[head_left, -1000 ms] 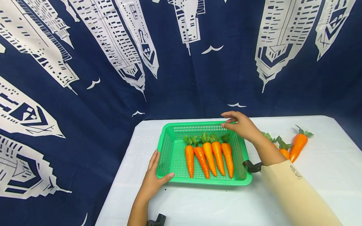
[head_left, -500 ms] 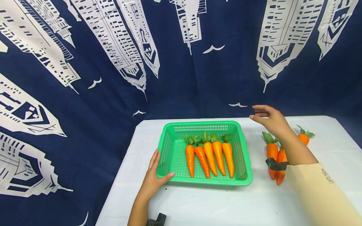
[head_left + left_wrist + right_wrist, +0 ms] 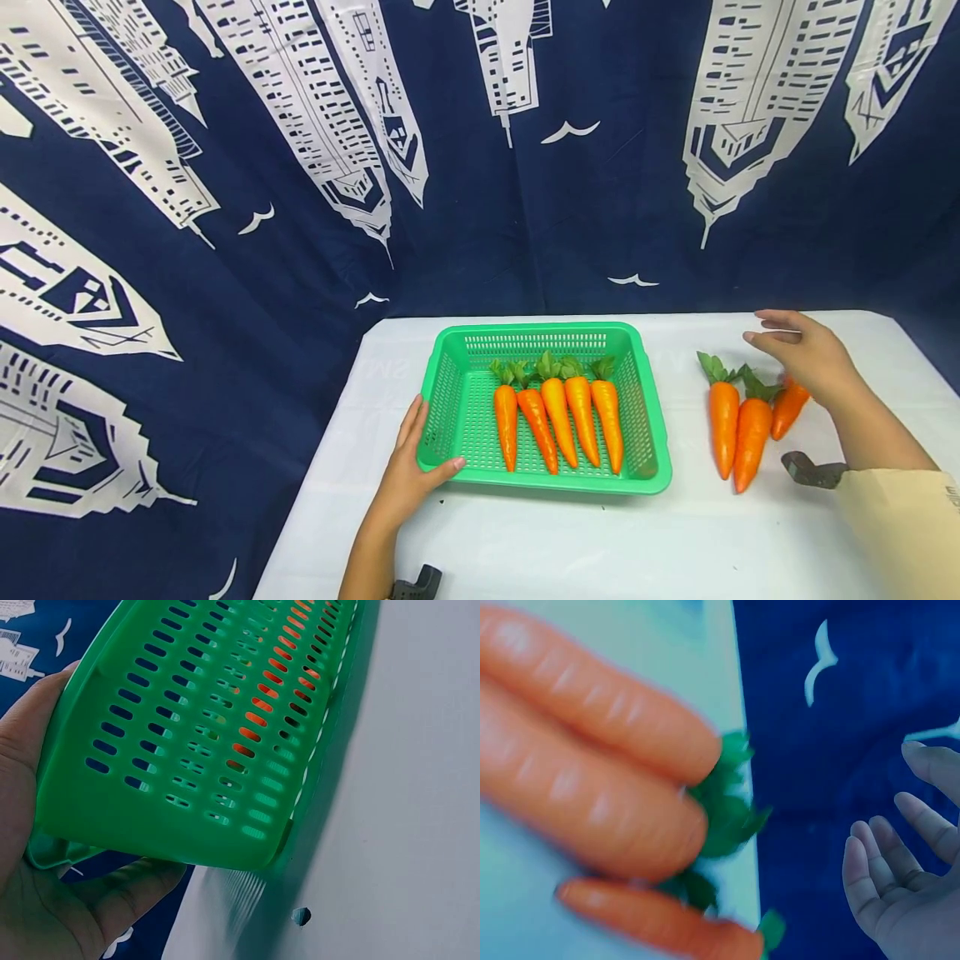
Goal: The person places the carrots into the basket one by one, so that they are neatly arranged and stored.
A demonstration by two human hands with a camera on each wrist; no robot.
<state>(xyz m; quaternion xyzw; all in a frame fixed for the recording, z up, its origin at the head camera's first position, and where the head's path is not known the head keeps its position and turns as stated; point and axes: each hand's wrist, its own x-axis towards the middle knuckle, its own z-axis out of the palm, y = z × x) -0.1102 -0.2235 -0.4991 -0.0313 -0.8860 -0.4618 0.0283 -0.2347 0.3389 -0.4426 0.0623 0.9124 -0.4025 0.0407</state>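
Left hand (image 3: 408,475) grips the green basket (image 3: 450,392) corner; left wrist view shows the thumb under its rim. Right hand (image 3: 810,354), grip spread, hovers over three loose carrots (image 3: 750,425) on the surface (image 3: 675,542).

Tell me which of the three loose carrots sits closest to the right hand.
The rightmost carrot, partly hidden under the right hand; the other two loose carrots lie clear of it, nearer the green basket.
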